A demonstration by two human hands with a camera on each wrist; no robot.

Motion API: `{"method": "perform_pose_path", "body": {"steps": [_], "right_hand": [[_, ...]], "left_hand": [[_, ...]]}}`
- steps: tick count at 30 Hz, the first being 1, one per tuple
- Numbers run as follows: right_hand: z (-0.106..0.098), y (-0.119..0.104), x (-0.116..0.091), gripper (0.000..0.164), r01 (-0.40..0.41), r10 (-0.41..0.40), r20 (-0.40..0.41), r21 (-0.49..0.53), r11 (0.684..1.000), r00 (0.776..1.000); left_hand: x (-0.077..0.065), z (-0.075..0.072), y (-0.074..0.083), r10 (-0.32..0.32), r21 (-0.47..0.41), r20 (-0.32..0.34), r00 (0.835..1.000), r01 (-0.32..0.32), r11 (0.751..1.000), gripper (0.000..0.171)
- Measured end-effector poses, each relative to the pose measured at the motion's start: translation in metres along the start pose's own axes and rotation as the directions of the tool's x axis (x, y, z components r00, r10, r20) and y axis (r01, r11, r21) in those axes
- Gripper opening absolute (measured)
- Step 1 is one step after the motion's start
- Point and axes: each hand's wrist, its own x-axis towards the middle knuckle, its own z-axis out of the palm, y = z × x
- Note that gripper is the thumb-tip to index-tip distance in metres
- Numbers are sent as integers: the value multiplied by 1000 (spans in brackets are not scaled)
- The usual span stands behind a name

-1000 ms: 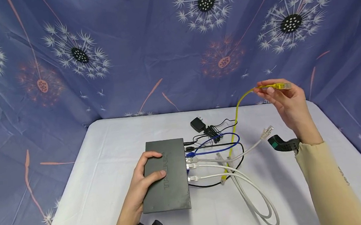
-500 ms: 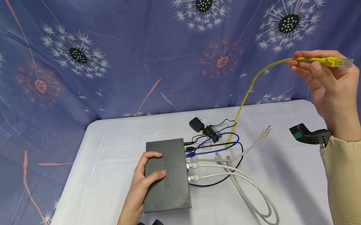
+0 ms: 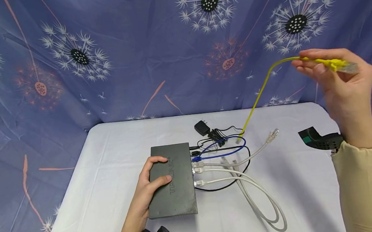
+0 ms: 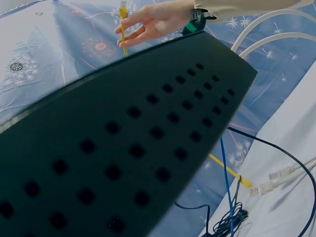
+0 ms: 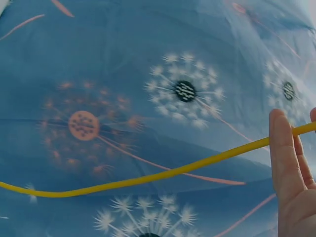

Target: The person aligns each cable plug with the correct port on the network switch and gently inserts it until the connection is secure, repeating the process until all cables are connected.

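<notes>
My left hand [image 3: 141, 196] grips a black TP-LINK network switch [image 3: 181, 203] by its left side, thumb and forefinger on its top face; the other fingers are hidden. In the left wrist view the vented side of the switch [image 4: 133, 128] fills much of the picture. Raised at the right, my right hand [image 3: 344, 84] pinches a yellow network cable [image 3: 264, 84] just behind its clear plug [image 3: 350, 67]. From these fingers the cable arcs down to the left, its other plug [image 3: 237, 140] low by the blue cable. The right wrist view has the yellow cable [image 5: 202, 163] running across to the fingers.
White network cables [image 3: 265, 194] loop from the switch's right side, one with a loose plug [image 3: 272, 135]. A blue cable [image 3: 245, 142] and black cords run there too. Behind them lies a black power adapter [image 3: 202, 128] on the white table [image 3: 110, 169]. A patterned cloth [image 3: 152, 51] hangs at the back.
My right hand has risen and moved right, then back left slightly, drawing the yellow cable with it. The cable's lower end has slid back from among the white cables. My left hand stays put.
</notes>
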Motion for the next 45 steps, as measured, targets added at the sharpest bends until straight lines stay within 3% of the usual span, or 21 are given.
{"method": "perform_pose_path", "body": {"steps": [3,7,10,14,16,21,23,27,31,37,41,45], "right_hand": [[4,7,-9,28,-13,17,44,-90,996,999],[8,14,-22,26,-11,41,108,-262,965,993],[14,17,-30,24,14,63,161,-438,899,985],[25,17,-37,21,106,65,265,-582,806,962],[31,17,-40,19,169,40,320,-596,785,946],[38,22,-46,18,272,-4,418,-583,766,909],[37,26,-48,16,319,-16,461,-589,742,887],[37,32,-53,34,430,-27,561,-602,673,828],[40,35,-58,34,442,16,618,-580,685,786],[45,38,-73,16,340,126,616,-581,739,778],[54,40,-82,48,260,196,594,-593,763,781],[60,40,-91,47,165,290,549,-634,756,784]], "left_hand": [[0,0,0,0,7,-2,1000,0,1000,45],[1,1,0,7,28,-7,1000,-7,1000,45],[1,1,2,11,32,-9,1000,-11,999,45],[1,2,4,19,39,-9,1000,-19,999,45],[1,3,4,29,47,-9,1000,-28,998,45],[1,5,6,21,36,-10,1000,-21,999,45],[1,6,6,13,23,-14,1000,-13,1000,45],[0,8,7,11,-1,-19,1000,-11,1000,45],[0,9,7,14,14,-24,1000,-14,1000,45],[0,10,8,15,19,-20,1000,-14,1000,44],[0,12,10,13,9,-15,1000,-12,1000,45],[1,14,12,10,24,-19,1000,-9,1000,45]]}}
